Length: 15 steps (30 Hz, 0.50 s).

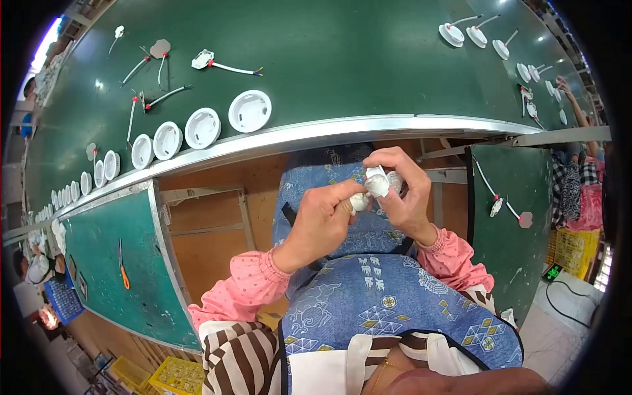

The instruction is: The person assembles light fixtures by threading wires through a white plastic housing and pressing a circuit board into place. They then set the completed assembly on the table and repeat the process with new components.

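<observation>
My left hand (319, 220) and my right hand (405, 194) meet in front of my apron, beyond the table's near edge. Between my right thumb and fingers sits a small white piece (377, 181) with a pale rounded face; its kind does not show clearly. My left hand is closed, its thumb and forefinger pinched together beside that piece. White wraps cover some of my fingertips. On the table ahead stands a row of round white lamp housings (250, 111), the closest ones up to the left of my hands.
The green table (342, 66) has a metal edge strip. Loose wired parts (227, 66) lie at left, finished-looking white discs with wires (451, 34) at upper right. Orange-handled scissors (123, 270) rest on the left side board. Another person's arm (574, 99) reaches in at far right.
</observation>
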Available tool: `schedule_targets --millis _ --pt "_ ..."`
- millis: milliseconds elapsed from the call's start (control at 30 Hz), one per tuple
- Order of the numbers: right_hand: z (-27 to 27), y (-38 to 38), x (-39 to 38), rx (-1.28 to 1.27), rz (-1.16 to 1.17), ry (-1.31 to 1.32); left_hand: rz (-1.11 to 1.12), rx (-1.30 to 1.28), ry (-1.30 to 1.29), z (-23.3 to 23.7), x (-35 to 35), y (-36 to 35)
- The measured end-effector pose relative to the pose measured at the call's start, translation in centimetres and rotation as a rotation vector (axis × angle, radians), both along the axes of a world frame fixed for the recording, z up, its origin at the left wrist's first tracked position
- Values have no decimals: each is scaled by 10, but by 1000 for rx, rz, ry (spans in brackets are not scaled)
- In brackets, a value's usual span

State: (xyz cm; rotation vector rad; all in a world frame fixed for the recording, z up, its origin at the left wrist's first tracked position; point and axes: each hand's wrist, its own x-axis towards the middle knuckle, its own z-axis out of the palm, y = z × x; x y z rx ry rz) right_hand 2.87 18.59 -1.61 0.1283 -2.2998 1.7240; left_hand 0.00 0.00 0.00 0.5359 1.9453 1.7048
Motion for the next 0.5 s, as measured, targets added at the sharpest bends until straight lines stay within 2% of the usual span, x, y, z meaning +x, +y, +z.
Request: schedule_targets --millis 167,267,367,467,500 --pt "-6 2 -5 -37 54 73 70 56 11 -10 14 1" --pt "-5 -2 -2 -229 116 -134 -6 15 49 -10 -2 -10" --pt "-13 -6 -2 -371 115 -172 -15 95 11 -18 -6 -13" --pt "-1 -6 -6 -396 172 -308 14 48 -17 -11 -11 -14" --pt "1 -5 -8 -274 208 -236 19 32 -15 -10 -13 -16"
